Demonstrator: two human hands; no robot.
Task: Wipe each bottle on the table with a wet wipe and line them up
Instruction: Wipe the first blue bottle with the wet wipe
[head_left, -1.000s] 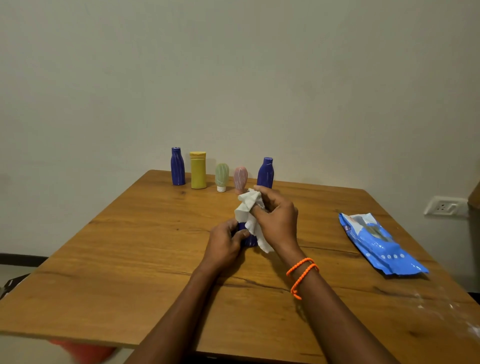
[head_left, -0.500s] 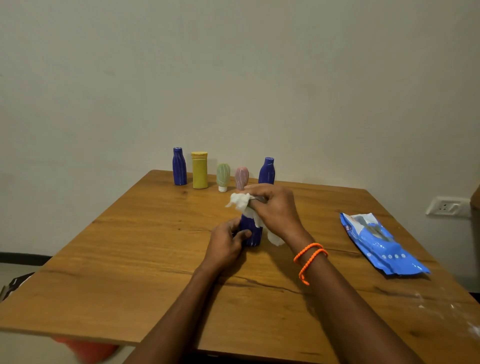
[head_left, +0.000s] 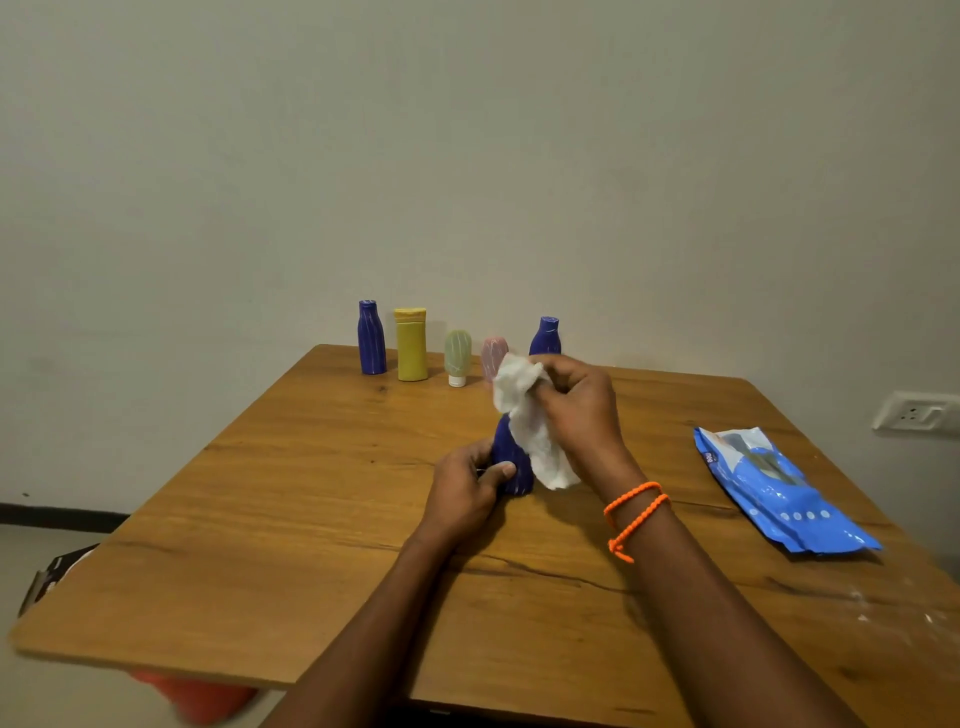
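Observation:
A dark blue bottle (head_left: 511, 460) stands upright near the middle of the wooden table (head_left: 291, 519). My left hand (head_left: 467, 488) grips its lower body. My right hand (head_left: 579, 410) holds a white wet wipe (head_left: 524, 415) bunched over the bottle's top, which is hidden. Along the table's far edge stand a blue bottle (head_left: 371, 338), a yellow bottle (head_left: 411, 344), a small green bottle (head_left: 457, 356), a small pink bottle (head_left: 492, 354) partly behind the wipe, and another blue bottle (head_left: 545, 335).
A blue pack of wet wipes (head_left: 779, 491) lies on the table's right side. A wall socket (head_left: 917, 413) is on the wall to the right. Something red (head_left: 197, 699) shows below the table's front edge.
My right hand has lifted with the wipe from the bottle's side up to its top. The left hand keeps its grip low on the bottle.

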